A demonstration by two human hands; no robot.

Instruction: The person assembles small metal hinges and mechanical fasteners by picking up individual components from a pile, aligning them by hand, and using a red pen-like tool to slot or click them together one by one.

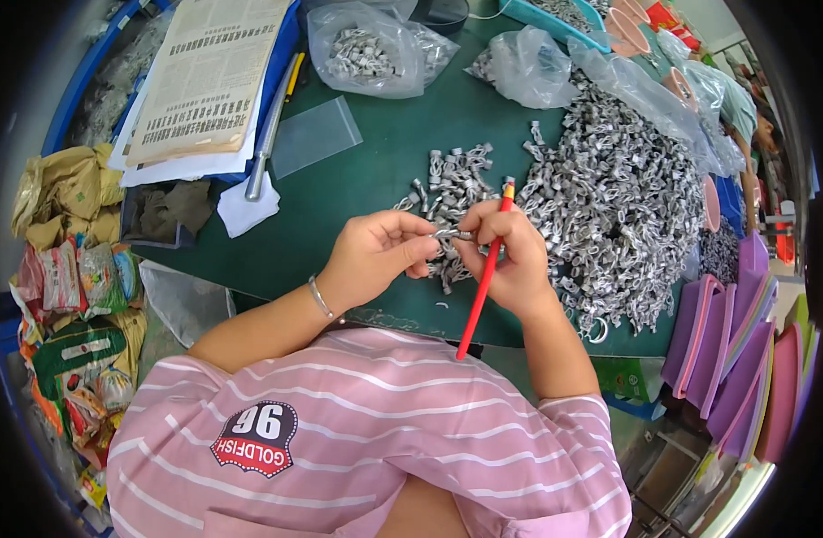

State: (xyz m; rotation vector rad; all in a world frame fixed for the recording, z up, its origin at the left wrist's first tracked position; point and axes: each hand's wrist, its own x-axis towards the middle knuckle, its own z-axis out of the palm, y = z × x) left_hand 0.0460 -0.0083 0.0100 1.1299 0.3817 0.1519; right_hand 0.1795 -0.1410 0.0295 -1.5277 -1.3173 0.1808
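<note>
While you lean over the green table [375,170], its near edge curves just in front of your chest, and the barest stretch of tabletop lies left of centre, between a clear flat plastic bag [315,136] and your hands. At the far left, off the table, crumpled snack wrappers [75,296] pile up. A stack of printed papers [205,76] sits at the table's upper left corner, with a grey metal rod [269,134] lying alongside it, its long axis running toward you.

Your left hand [375,254] is closed, its fingertips pinching one small silver metal clip [451,234] just above the table near its front edge. The clip's long axis runs left to right between your two hands. Your right hand [510,260] is closed too, pinching the clip's other end while gripping a red pencil [485,273], which slants from its tip near the parts down toward your chest.

Behind your hands lies a small loose cluster of clips [452,179]. Farther back, a clear plastic bag [371,49] holds more of them. To the right, a large heap of clips [618,206] crowds the table up to its right edge. Beyond that edge, purple and pink trays [743,359] stand stacked on their sides.
</note>
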